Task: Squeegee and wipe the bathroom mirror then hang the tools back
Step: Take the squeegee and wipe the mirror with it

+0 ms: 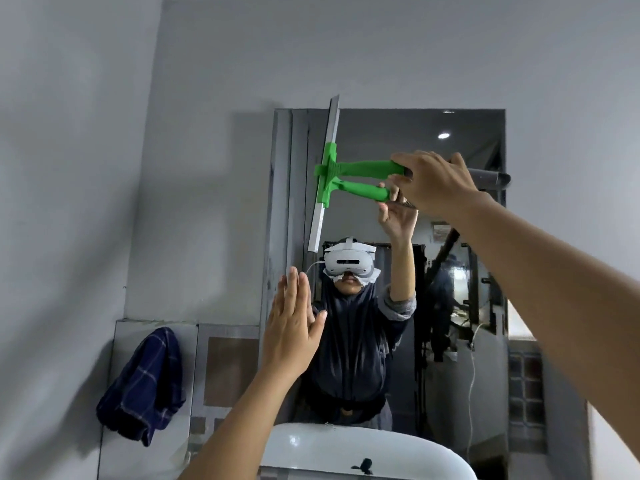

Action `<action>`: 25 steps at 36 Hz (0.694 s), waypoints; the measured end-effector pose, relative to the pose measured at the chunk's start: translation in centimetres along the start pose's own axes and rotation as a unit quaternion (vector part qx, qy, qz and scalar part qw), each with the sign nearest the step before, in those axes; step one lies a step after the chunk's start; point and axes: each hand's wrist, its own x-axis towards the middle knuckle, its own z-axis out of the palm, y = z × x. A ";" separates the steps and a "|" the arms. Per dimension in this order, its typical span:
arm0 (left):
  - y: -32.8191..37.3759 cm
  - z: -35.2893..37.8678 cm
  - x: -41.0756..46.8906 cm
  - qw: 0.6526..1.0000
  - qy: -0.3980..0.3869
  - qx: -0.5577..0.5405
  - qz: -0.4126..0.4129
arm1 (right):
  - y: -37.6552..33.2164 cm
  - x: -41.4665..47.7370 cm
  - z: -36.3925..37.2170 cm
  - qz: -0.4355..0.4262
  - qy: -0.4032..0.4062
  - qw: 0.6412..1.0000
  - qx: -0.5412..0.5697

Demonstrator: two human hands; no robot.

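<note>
A rectangular bathroom mirror [460, 209] hangs on the grey wall ahead. My right hand [433, 181] is shut on the green handle of a squeegee [363, 169]. Its long grey blade stands nearly upright near the mirror's upper left edge, and the top of the blade reaches above the glass. The handle's reflection shows just below it. My left hand [294, 323] is raised with flat, open fingers at the mirror's lower left and holds nothing. A dark blue checked cloth [145, 386] hangs on the tiled wall at the left.
A white washbasin [311, 445] sits below the mirror, with a dark tap [363, 465] at its back edge. The mirror reflects a person wearing a white headset and a dark doorway behind. Grey walls surround the mirror.
</note>
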 end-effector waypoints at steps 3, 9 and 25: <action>-0.1 0.0 0.0 1.000 0.003 0.000 -0.003 | 1.2 -0.8 -0.5 0.014 0.005 1.000 0.003; 0.4 -0.1 0.1 1.000 0.005 -0.005 -0.012 | 4.1 -2.7 -1.4 0.056 0.005 0.998 0.014; 0.5 0.3 0.2 0.999 -0.005 -0.025 -0.023 | 8.9 -10.5 -1.2 0.197 -0.009 0.977 0.079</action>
